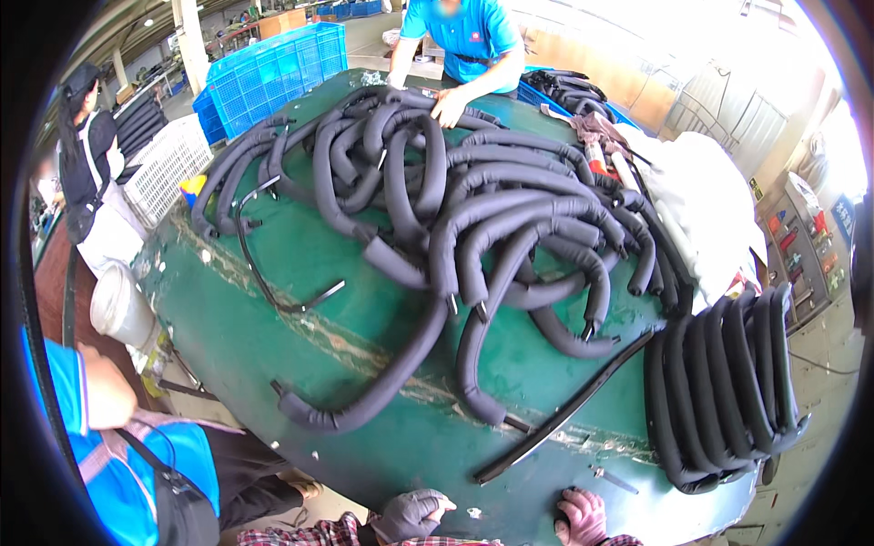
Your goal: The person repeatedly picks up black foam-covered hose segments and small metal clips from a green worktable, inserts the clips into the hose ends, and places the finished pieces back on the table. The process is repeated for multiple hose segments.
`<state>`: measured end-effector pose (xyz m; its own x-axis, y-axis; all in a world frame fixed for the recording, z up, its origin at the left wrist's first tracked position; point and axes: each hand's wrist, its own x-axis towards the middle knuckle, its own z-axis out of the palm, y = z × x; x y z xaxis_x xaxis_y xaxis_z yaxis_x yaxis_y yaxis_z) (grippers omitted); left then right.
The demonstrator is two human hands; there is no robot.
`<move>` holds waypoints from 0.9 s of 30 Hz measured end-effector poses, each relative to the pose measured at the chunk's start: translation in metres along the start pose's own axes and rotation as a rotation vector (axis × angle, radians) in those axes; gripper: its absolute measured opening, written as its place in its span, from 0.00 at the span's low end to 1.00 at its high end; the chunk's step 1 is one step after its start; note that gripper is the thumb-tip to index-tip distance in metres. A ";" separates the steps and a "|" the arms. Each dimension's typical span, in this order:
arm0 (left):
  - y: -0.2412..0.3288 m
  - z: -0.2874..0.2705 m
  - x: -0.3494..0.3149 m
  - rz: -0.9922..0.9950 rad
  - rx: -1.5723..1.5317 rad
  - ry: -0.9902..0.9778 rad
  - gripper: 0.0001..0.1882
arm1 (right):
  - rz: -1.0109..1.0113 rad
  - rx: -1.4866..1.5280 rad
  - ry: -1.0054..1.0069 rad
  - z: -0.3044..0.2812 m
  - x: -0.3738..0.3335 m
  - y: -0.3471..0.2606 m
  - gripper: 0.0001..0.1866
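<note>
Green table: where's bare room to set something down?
Left side of the green table, between the thin bent black tube and the edge. Also near side, between the long padded tube and the left hand. Crowded: centre and far side, with tangled padded tubes; right end, with stacked tubes.

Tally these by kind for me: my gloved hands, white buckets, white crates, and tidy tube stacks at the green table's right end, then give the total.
Gloved hands: 2 (left hand, right hand)
White bucket: 1
White crate: 1
Tidy tube stack: 1
Total: 5
</note>
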<state>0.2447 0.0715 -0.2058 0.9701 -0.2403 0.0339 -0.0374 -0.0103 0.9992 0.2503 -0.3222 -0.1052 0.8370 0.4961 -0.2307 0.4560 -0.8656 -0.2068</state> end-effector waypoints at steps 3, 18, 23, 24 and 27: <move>0.046 -0.038 0.042 0.085 0.008 0.052 0.13 | -0.006 -0.012 0.006 0.000 0.003 -0.001 0.29; 0.161 -0.280 0.217 0.468 0.289 0.367 0.18 | 0.123 0.143 0.129 -0.135 0.266 -0.147 0.19; 0.171 -0.349 0.258 0.578 0.319 0.419 0.21 | -0.111 0.099 0.224 -0.203 0.395 -0.174 0.19; 0.166 -0.368 0.273 0.616 0.398 0.482 0.19 | -0.141 0.082 0.215 -0.213 0.413 -0.174 0.19; 0.152 -0.433 0.315 0.670 0.626 0.616 0.13 | -0.262 0.008 0.172 -0.244 0.481 -0.175 0.18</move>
<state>0.6481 0.4151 -0.0351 0.6548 0.1421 0.7423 -0.5462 -0.5898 0.5948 0.6474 0.0516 0.0521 0.7307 0.6826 -0.0045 0.6609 -0.7091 -0.2457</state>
